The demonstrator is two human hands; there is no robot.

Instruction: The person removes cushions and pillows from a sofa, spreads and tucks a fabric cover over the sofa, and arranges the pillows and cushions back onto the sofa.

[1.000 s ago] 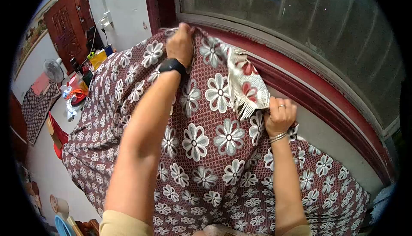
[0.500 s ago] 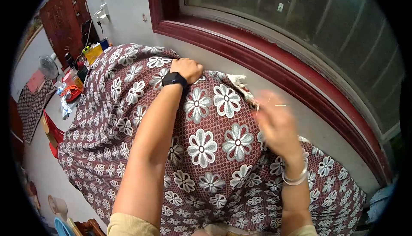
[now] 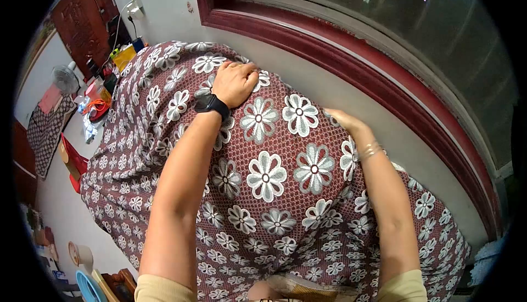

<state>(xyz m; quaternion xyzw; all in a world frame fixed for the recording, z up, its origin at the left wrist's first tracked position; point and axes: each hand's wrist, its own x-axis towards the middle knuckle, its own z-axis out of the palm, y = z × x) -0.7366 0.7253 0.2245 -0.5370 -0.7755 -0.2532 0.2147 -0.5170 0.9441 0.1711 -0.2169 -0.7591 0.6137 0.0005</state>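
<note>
A maroon cloth with white and grey flowers (image 3: 266, 177) is draped over a large bulky form whose shape underneath is hidden. My left hand (image 3: 235, 84), with a dark watch at the wrist, presses on the cloth near its upper edge, its fingers curled and bunched on the fabric. My right hand (image 3: 341, 119), with a bangle at the wrist, reaches over the cloth's far edge beside the wall; its fingertips are hidden behind that edge.
Beyond the cloth run a pale wall and a dark red window frame (image 3: 329, 55). At the left stand a fan (image 3: 66, 78), a yellow container (image 3: 123, 58) and cluttered small items. A paper roll (image 3: 80, 253) and blue basin (image 3: 92, 285) are at lower left.
My right hand has gone from a blurred position above the edge to down behind it. The frayed pale edge there no longer shows. My left hand has turned slightly on the cloth.
</note>
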